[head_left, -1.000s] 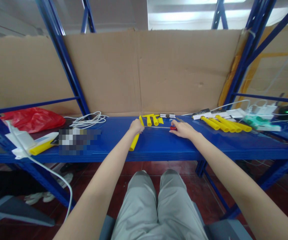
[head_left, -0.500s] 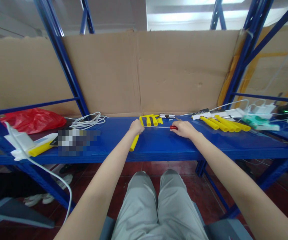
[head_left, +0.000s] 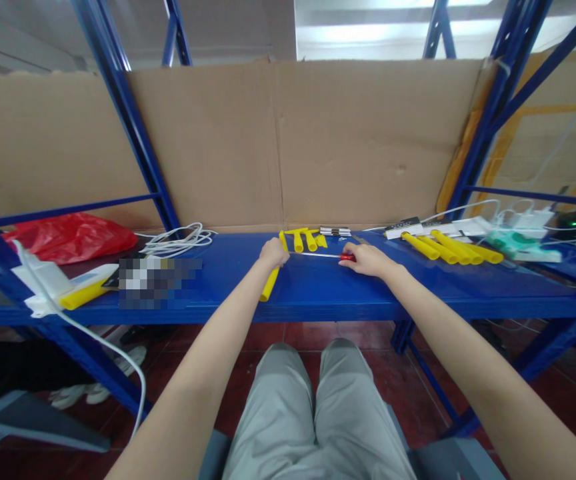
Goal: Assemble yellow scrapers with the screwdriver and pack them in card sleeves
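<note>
My left hand (head_left: 274,253) is closed round a yellow tube (head_left: 269,285), which slants across the blue shelf with its lower end near the front edge. In my right hand (head_left: 365,259) is the red handle of a screwdriver (head_left: 347,257). Its thin metal shaft points left, and the tip meets the tube beside my left fingers; the exact contact is hidden. Just behind my hands lie several short yellow tube pieces (head_left: 311,240). A small dark-and-white bundle (head_left: 335,232) rests by the cardboard.
More yellow tubes (head_left: 453,248) lie together on the right, near white cables and a green-white item (head_left: 523,243). To the left are a coiled white cable (head_left: 181,240), a red plastic bag (head_left: 73,238) and another yellow tube (head_left: 84,295). Cardboard (head_left: 208,147) walls off the back.
Both hands keep their places and their grips. The screwdriver's shaft tilts very slightly differently, and the whole view has shifted a little.
</note>
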A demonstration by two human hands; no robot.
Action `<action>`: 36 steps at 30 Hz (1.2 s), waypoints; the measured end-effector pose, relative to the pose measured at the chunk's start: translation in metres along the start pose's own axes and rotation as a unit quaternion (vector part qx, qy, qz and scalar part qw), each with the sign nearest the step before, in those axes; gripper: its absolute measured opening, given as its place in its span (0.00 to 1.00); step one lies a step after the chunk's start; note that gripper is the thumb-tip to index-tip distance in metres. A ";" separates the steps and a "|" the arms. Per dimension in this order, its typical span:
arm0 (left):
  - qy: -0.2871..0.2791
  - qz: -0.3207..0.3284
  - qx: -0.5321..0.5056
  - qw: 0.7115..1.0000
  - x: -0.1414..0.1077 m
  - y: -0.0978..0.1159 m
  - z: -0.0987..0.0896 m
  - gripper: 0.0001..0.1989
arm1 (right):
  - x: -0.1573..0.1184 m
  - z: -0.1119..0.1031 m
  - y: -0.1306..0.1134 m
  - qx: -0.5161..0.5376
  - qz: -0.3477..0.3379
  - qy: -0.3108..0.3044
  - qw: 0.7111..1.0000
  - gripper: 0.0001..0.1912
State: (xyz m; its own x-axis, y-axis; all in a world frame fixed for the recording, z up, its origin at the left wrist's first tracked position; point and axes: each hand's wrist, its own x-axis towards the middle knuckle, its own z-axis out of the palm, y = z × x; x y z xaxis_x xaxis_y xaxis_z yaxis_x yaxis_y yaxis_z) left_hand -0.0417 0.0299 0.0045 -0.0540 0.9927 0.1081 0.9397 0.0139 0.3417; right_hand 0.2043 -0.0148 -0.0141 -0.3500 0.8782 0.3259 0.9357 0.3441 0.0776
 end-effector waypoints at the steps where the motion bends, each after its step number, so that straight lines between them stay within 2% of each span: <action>1: 0.000 0.000 0.001 1.000 -0.001 0.000 0.000 0.17 | 0.001 0.001 0.001 0.005 0.000 0.003 1.000 0.13; 7: 0.006 -0.002 0.003 1.000 -0.001 0.001 0.001 0.18 | 0.001 0.003 0.003 -0.022 -0.019 0.035 0.999 0.05; 16: 0.004 0.001 -0.008 1.000 0.002 -0.001 0.002 0.16 | -0.002 -0.001 0.004 -0.053 -0.057 0.073 0.994 0.06; 23: 0.001 0.000 -0.006 1.000 0.001 0.000 0.001 0.15 | -0.004 -0.003 0.002 -0.060 -0.054 0.063 0.995 0.12; 36: 0.010 0.010 -0.015 1.000 0.001 -0.001 0.003 0.14 | -0.001 0.000 0.003 -0.043 -0.034 0.014 0.998 0.16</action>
State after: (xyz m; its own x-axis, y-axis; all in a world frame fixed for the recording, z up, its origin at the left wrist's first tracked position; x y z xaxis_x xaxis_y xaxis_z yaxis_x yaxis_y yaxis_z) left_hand -0.0421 0.0315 0.0015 -0.0430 0.9902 0.1328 0.9299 -0.0090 0.3678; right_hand 0.2070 -0.0147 -0.0138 -0.4122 0.8438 0.3437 0.9107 0.3714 0.1807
